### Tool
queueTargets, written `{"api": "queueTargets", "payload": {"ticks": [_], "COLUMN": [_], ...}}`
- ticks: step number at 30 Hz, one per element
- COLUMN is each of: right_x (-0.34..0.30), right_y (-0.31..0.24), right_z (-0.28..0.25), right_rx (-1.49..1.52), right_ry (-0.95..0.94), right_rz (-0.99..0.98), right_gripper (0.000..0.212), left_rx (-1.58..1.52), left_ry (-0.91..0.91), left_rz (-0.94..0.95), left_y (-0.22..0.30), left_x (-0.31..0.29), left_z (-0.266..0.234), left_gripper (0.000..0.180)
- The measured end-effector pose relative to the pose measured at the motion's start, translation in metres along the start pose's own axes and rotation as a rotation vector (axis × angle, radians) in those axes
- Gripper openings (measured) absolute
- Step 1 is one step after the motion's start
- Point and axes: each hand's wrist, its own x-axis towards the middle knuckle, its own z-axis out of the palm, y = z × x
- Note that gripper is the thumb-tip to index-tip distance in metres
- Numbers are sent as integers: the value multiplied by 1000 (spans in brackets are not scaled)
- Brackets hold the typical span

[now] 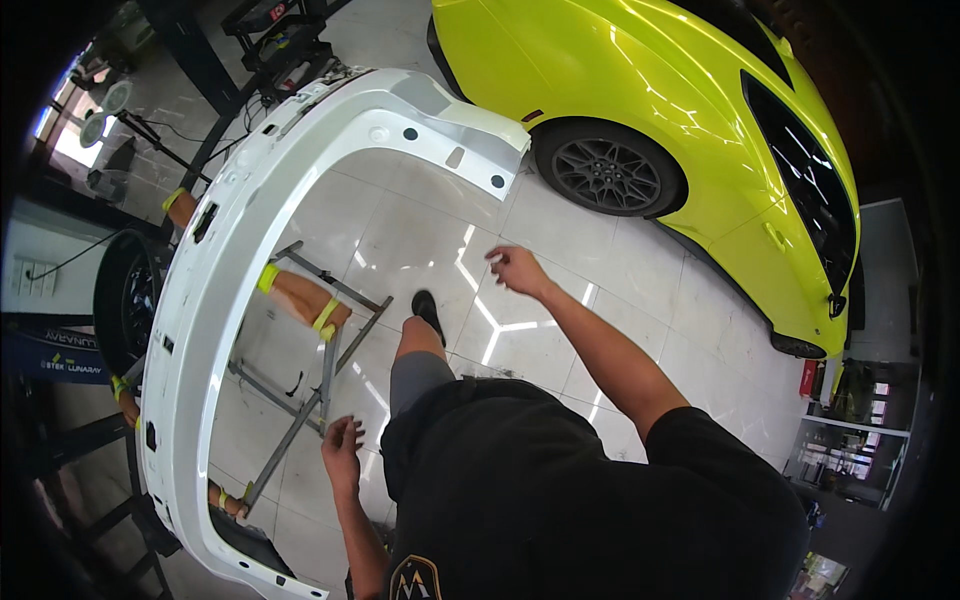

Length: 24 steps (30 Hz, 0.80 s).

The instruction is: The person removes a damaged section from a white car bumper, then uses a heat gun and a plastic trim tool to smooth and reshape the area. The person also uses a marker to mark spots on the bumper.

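Note:
A white car bumper (219, 240) curves across the left side, carried on a grey metal stand (285, 447). The stand's brown padded arms (303, 298) are bound with yellow-green bands. My left hand (343, 455) hangs beside the stand, inside the bumper's curve, with its fingers loosely bent and apart. Nothing shows in it. Farther up, my right hand (517, 270) is held out over the tiled floor, below the bumper's upper end. Its fingers are half curled, with no object visible in them. Neither hand touches the bumper.
A bright yellow-green car (690, 130) with a dark wheel (606, 167) stands at upper right, close to the bumper's end. A black tool cart (272, 40) and a loose wheel (128, 297) lie beyond the bumper. Glossy floor tiles (630, 330) reflect ceiling lights.

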Motion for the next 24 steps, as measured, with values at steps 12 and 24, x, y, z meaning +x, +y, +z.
{"api": "queueTargets", "payload": {"ticks": [12, 24], "right_x": [179, 185], "right_y": [-13, -18], "right_z": [-93, -109], "right_rx": [-508, -502], "right_ry": [-8, 78], "right_rz": [-61, -88], "right_gripper": [49, 33], "left_rx": [67, 373], "left_ry": [-371, -562], "left_rz": [43, 237], "left_y": [207, 285], "left_x": [154, 287], "left_z": [186, 351], "left_gripper": [27, 26]}}
